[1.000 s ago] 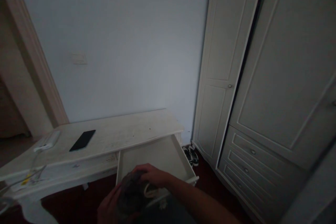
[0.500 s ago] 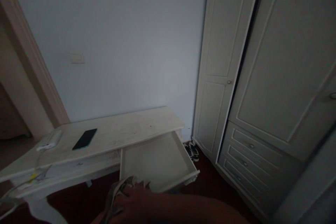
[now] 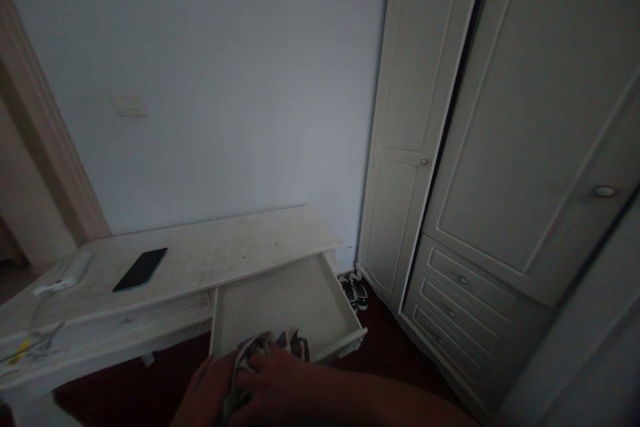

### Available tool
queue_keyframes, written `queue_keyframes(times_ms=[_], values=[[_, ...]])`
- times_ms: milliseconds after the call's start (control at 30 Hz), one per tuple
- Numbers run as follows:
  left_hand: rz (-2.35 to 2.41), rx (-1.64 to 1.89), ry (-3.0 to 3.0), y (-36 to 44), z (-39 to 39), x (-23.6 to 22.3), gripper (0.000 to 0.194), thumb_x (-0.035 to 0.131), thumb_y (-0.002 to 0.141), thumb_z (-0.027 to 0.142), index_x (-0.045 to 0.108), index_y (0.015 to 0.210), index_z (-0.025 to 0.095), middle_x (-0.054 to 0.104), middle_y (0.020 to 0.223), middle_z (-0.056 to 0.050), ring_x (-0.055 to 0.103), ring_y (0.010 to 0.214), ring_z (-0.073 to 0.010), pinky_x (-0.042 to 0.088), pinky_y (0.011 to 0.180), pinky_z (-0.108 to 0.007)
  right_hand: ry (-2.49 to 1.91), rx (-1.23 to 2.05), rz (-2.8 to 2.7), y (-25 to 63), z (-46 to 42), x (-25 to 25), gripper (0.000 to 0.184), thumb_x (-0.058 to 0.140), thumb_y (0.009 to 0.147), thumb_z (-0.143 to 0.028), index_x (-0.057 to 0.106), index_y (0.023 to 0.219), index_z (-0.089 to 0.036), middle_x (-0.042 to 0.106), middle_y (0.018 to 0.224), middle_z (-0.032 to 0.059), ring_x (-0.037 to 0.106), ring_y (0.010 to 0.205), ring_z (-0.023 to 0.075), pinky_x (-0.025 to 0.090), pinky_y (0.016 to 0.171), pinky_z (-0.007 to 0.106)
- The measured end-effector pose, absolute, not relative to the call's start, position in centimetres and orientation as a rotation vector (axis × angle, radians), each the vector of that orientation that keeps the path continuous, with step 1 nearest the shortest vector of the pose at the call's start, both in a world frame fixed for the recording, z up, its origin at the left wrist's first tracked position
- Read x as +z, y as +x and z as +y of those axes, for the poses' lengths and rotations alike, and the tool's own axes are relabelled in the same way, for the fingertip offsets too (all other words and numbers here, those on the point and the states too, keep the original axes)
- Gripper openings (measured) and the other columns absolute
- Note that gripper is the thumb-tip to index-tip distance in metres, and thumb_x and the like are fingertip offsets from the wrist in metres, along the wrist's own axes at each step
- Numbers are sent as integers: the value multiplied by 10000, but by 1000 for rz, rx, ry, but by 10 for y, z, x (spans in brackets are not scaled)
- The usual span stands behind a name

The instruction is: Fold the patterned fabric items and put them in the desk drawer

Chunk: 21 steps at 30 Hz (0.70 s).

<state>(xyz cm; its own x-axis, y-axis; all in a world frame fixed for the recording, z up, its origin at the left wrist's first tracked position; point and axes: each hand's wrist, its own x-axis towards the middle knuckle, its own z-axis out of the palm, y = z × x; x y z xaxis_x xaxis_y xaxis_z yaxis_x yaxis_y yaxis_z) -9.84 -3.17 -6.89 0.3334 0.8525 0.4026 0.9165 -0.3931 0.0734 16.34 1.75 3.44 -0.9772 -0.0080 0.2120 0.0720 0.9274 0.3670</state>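
A white desk drawer (image 3: 280, 303) is pulled out, and its visible inside is bare. My right hand (image 3: 273, 370) is closed on a crumpled grey-and-white cloth (image 3: 295, 341) over the drawer's near side. The cloth bunches up past the fingers and overlaps the near part of the drawer. Close beside it, my left hand (image 3: 203, 387) is at the drawer's near left corner, next to the cloth. Its fingers are dim and partly hidden, so their grip does not show.
On the white desk (image 3: 200, 240) lie a dark phone (image 3: 141, 269) and a white device (image 3: 67, 273) with a cable. Dark shoes (image 3: 355, 290) stand on the red floor between desk and white wardrobe (image 3: 395, 200). A light switch (image 3: 130, 105) is on the wall.
My right hand and the cloth have shifted slightly right, over the drawer's near side. My left hand has come up to the drawer's near left corner. The view has turned a little right.
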Motion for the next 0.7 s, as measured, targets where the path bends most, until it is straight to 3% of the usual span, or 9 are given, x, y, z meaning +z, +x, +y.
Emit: queue_keyframes(times_ms=[100,233,367,533,600,700], values=[[-1560,-567,-2486,-104,-28,-74,556,757,855,412,642,1398,380,756,1383,-39,699,1282,-280,461,1212,-456,-15,-557,-2813,162,19,18,371,644,1025,-473,628,1395,-450,536,1539,3,546,1281,305,535,917,456],[-1500,-500,-2545,-115,-33,-82,481,769,882,495,691,1349,406,768,1369,-14,702,1289,-283,437,1246,-507,-85,-464,-2728,207,31,-1,185,578,1072,-436,727,1182,-433,611,1442,-49,565,1173,264,513,855,428],[-1596,-415,-2552,-110,-36,-76,403,673,946,580,712,1326,452,782,1341,12,655,1360,-313,415,1257,-589,-379,-344,-2765,299,45,-1,89,680,1015,-399,739,1075,-370,673,1305,-8,576,1141,281,470,981,509],[-1821,-190,-2545,-85,-39,-51,451,726,889,491,736,1329,394,753,1395,-35,572,1444,-378,251,1308,-702,-1070,292,-2514,406,46,14,236,770,795,-254,750,1029,-261,627,1328,103,594,1212,342,489,1011,474],[-1866,-162,-2547,-75,-38,-44,481,706,898,551,734,1342,366,721,1445,-68,564,1450,-386,220,1310,-718,-1250,551,-2113,423,47,12,326,743,728,-283,733,1052,-239,625,1277,112,610,1191,351,507,1003,473],[-1895,-172,-2573,-64,-33,-38,523,633,927,661,748,1324,341,697,1474,-96,556,1456,-395,274,1296,-704,-1312,777,-1642,413,60,3,435,698,750,-388,680,1161,-244,646,1164,78,629,1121,339,513,985,488]])
